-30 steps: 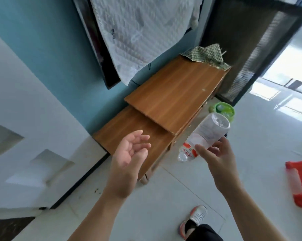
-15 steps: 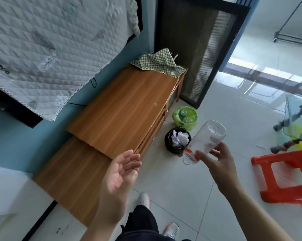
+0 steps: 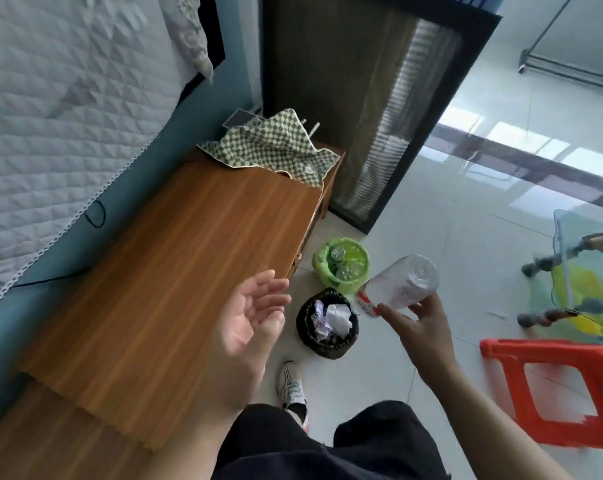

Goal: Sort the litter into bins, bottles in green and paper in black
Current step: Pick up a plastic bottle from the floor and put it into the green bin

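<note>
One clear ribbed plastic bottle [image 3: 402, 287] in right hand [image 3: 423, 327]

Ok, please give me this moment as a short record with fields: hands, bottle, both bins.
left hand: open, empty, above the wooden cabinet
right hand: grips a clear plastic bottle
bottle: tilted, in the air near both bins
green bin: on the floor, bottles inside
black bin: on the floor, crumpled paper inside

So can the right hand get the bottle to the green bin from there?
Probably yes: the right hand holds the bottle just beside the green bin, whose top is open, with nothing between them.
</note>
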